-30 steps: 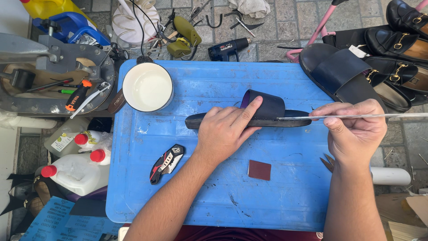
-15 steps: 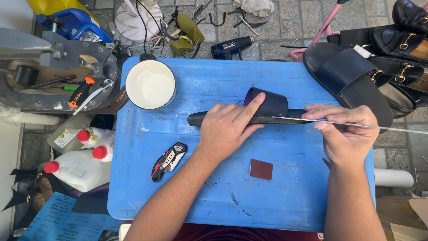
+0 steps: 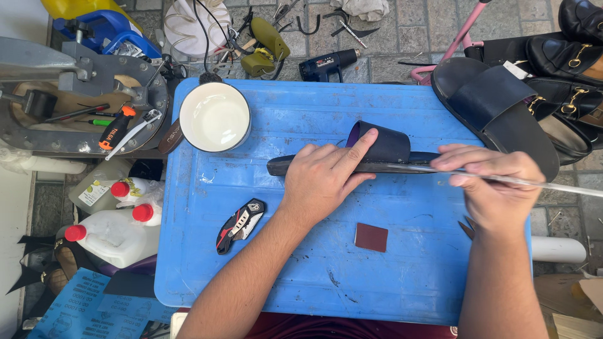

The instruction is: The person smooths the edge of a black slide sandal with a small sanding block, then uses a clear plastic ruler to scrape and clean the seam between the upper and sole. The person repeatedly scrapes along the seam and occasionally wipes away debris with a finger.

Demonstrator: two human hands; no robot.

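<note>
Both bare forearms reach in from the near edge; the left hand (image 3: 323, 182) lies palm down, fingers (image 3: 359, 145) stretched toward the far right, index longest; the right hand (image 3: 493, 185) is curled, fingers pinched together and pointing left, wrist bent.

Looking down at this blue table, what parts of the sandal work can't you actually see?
All in the head view:
- The tip of the thin metal tool at the sandal is covered by the right hand.
- The tool's far end is cut off by the right edge.
- The sandal's middle is hidden under the left hand.
- Contents of the white bowl: too pale to tell.
</note>
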